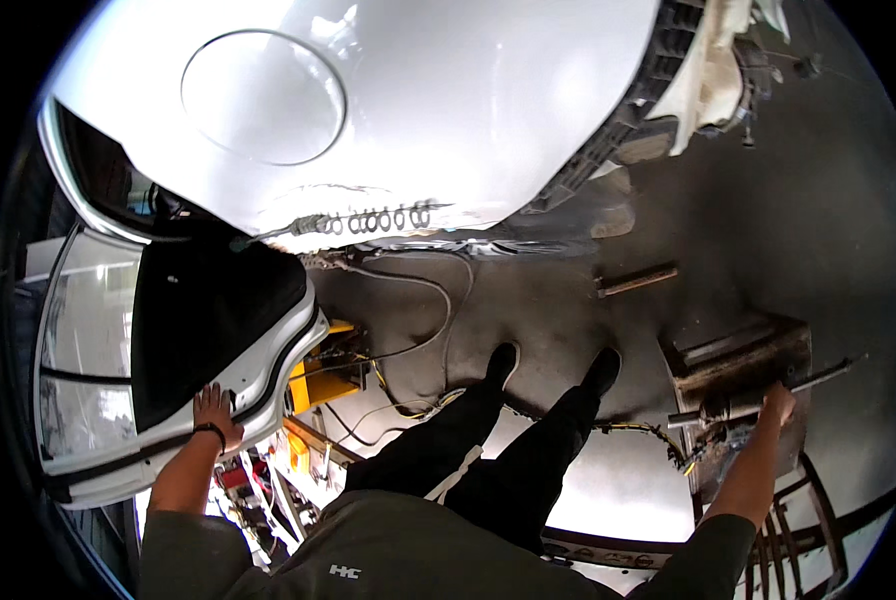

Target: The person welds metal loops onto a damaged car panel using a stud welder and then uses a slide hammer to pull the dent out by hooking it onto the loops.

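My left hand (pixel 215 412) lies with its fingers stretched out on the edge of the open white car door (pixel 264 385). At the far right my right hand (pixel 778 402) is closed around a slide hammer (pixel 733 408), a metal rod with a thick sliding weight. The tool is above a worn metal stand (pixel 738 350); whether it rests on it I cannot tell. Ahead is the white car's side panel (pixel 448 110), with a round fuel flap (pixel 265 97). Along the panel's scuffed lower edge sits a row of metal pull rings (pixel 380 218), apart from both hands.
A wooden-handled hammer (pixel 638 280) lies on the grey floor. Cables (pixel 448 300) run across the floor by my feet. Beside the door stands a yellow machine (pixel 323 382), with a cluttered tool cart (pixel 268 485) nearer me. The car's bumper end (pixel 618 130) is stripped.
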{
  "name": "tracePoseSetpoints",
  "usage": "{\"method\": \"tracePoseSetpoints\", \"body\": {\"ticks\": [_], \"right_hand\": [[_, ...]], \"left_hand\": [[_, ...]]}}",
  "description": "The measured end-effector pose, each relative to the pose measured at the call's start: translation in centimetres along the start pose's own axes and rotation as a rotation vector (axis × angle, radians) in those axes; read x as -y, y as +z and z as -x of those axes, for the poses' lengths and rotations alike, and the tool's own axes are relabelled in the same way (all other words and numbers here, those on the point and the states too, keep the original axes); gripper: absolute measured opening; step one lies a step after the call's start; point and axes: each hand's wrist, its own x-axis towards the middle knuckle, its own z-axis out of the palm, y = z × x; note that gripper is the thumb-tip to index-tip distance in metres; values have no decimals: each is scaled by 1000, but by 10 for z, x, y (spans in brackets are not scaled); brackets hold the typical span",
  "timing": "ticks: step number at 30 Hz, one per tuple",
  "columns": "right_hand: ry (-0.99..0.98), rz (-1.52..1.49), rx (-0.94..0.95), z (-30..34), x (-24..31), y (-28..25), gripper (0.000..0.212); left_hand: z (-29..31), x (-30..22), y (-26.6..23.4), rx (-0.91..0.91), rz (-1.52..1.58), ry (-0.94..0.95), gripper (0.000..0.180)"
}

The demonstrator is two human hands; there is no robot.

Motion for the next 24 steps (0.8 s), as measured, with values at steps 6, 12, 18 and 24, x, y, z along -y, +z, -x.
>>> {"method": "tracePoseSetpoints", "body": {"ticks": [6,12,18,24], "right_hand": [[19,-578,50,7,-19,-7,36],[167,-1925,-114,78,-56,-16,50],[30,-1928,-157,245,-20,-52,66],[-592,-1910,82,420,39,-82,34]], "left_hand": [[8,-9,-8,-109,93,-6,86],[-12,-37,0,-243,314,135,61],[15,-45,41,-191,428,183,59],[-4,-41,56,-498,652,134,46]]}}
